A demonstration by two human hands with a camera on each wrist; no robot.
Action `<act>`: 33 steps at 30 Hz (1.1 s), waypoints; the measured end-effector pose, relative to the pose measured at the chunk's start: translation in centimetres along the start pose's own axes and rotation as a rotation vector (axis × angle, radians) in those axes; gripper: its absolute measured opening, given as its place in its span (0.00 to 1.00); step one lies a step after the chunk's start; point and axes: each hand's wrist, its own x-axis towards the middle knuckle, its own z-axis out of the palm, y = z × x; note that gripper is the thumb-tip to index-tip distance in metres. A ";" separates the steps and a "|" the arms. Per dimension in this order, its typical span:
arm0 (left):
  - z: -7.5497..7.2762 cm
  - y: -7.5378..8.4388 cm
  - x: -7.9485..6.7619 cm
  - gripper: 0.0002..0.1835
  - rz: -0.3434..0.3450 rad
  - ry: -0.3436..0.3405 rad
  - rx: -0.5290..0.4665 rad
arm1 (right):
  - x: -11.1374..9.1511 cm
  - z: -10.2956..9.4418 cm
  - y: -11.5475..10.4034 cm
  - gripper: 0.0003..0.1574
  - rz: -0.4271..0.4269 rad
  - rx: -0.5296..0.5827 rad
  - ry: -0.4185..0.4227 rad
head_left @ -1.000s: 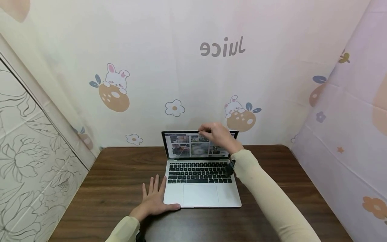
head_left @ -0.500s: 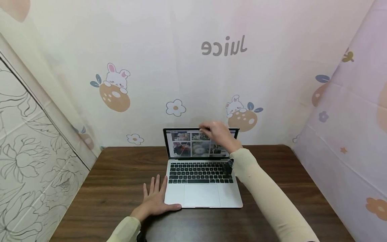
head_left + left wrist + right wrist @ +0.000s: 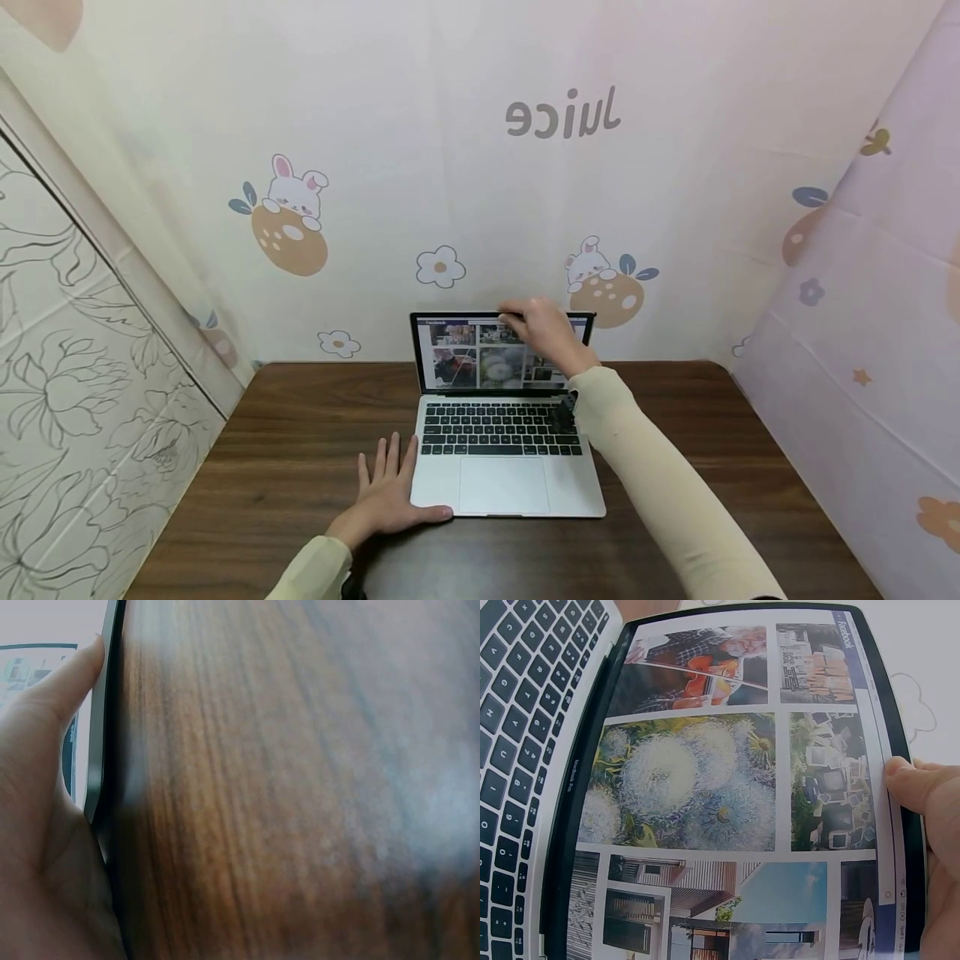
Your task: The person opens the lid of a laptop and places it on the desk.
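A silver laptop (image 3: 502, 486) stands raised-lidded on the table, its lit screen (image 3: 780, 780) showing a page of pictures. My right hand (image 3: 546, 327) pinches the lid's top edge, thumb on the screen side and fingers behind it, as the right wrist view shows. At the laptop's front left corner lies my left hand (image 3: 386, 500), fingers spread flat on the wood and the thumb (image 3: 75, 671) along the front edge of the base. The black keyboard (image 3: 495, 428) is partly covered by the right wrist's dark band.
The dark wooden table (image 3: 300, 450) reaches back to a pale curtain (image 3: 480, 167) printed with rabbits and flowers. More printed cloth hangs along the left and right sides.
My right hand has tilted the lid further back, so its top edge sits higher and the screen shows more. My left hand stays in place at the corner.
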 end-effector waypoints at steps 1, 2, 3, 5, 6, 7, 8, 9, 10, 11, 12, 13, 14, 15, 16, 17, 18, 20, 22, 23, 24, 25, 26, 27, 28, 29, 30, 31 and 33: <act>0.0 0.0 0.0 0.76 0.000 -0.003 0.000 | 0.0 0.0 0.0 0.19 0.003 0.002 0.001; 0.1 0.0 0.0 0.76 0.008 0.006 -0.008 | 0.1 0.0 0.1 0.19 0.009 0.006 0.000; 0.1 0.0 0.0 0.76 0.006 0.001 -0.004 | 0.1 0.0 0.1 0.19 0.016 0.007 -0.003; 0.2 -0.1 -0.1 0.76 0.009 0.008 -0.008 | 0.2 0.0 0.1 0.20 0.031 0.005 -0.012; 0.3 -0.2 -0.1 0.76 0.011 0.012 -0.008 | 0.2 0.0 0.1 0.20 0.040 0.007 -0.017; 0.3 -0.2 -0.1 0.77 0.022 0.026 -0.017 | 0.3 0.0 0.1 0.20 0.051 0.012 -0.023; 0.4 -0.3 -0.1 0.76 0.029 0.035 -0.025 | 0.3 0.0 0.1 0.21 0.062 0.019 -0.031; 0.5 -0.3 -0.1 0.77 0.023 0.030 -0.016 | 0.4 0.0 0.1 0.21 0.070 0.023 -0.038; 0.5 -0.4 0.0 0.77 0.023 0.032 -0.014 | 0.4 0.0 0.1 0.21 0.078 0.031 -0.044; 0.5 -0.4 0.0 0.77 0.018 0.027 -0.005 | 0.5 0.0 0.2 0.21 0.085 0.037 -0.049; 0.6 -0.4 0.0 0.77 0.015 0.029 -0.003 | 0.5 0.0 0.2 0.21 0.092 0.044 -0.054; 0.6 -0.4 0.1 0.77 0.013 0.030 -0.002 | 0.6 0.0 0.2 0.21 0.100 0.049 -0.060; 0.6 -0.4 0.1 0.77 0.012 0.031 -0.003 | 0.6 0.0 0.3 0.22 0.106 0.054 -0.064; 0.6 -0.4 0.1 0.77 0.006 0.025 0.004 | 0.7 0.0 0.3 0.22 0.112 0.059 -0.066; 0.5 -0.4 0.1 0.77 0.006 0.025 -0.001 | 0.8 0.0 0.3 0.22 0.120 0.064 -0.067; 0.5 -0.4 0.1 0.77 0.012 0.032 -0.012 | 0.8 0.0 0.3 0.22 0.127 0.068 -0.067; 0.5 -0.3 0.1 0.77 0.012 0.029 -0.014 | 0.9 0.0 0.3 0.22 0.133 0.072 -0.068; 0.4 -0.3 0.1 0.77 0.013 0.022 -0.023 | 1.0 0.0 0.4 0.22 0.144 0.075 -0.067; 0.4 -0.3 0.2 0.77 0.005 0.012 -0.013 | 1.2 0.1 0.5 0.22 0.154 0.076 -0.070; 0.4 -0.3 0.2 0.77 0.003 0.010 -0.009 | 1.3 0.1 0.6 0.22 0.155 0.075 -0.071; 0.4 -0.3 0.2 0.77 0.005 0.012 -0.011 | 1.4 0.1 0.6 0.22 0.155 0.076 -0.072; 0.5 -0.3 0.3 0.78 0.007 0.019 -0.011 | 1.4 0.2 0.7 0.23 0.156 0.077 -0.074; 0.5 -0.4 0.3 0.78 0.000 0.014 -0.002 | 1.5 0.2 0.8 0.23 0.155 0.080 -0.075; 0.6 -0.4 0.3 0.78 0.001 0.020 -0.001 | 1.6 0.2 0.8 0.23 0.152 0.083 -0.076; 0.7 -0.5 0.3 0.78 0.001 0.027 -0.001 | 1.6 0.3 0.8 0.23 0.148 0.084 -0.074; 0.8 -0.5 0.4 0.78 0.002 0.033 -0.001 | 1.7 0.3 0.9 0.22 0.143 0.081 -0.071; 0.9 -0.6 0.4 0.78 0.005 0.041 -0.003 | 1.7 0.3 0.9 0.22 0.140 0.085 -0.070; 1.0 -0.7 0.5 0.78 -0.002 0.038 0.008 | 1.7 0.3 0.9 0.22 0.138 0.085 -0.069; 1.1 -0.8 0.6 0.78 -0.001 0.044 0.009 | 1.8 0.4 0.9 0.21 0.133 0.081 -0.064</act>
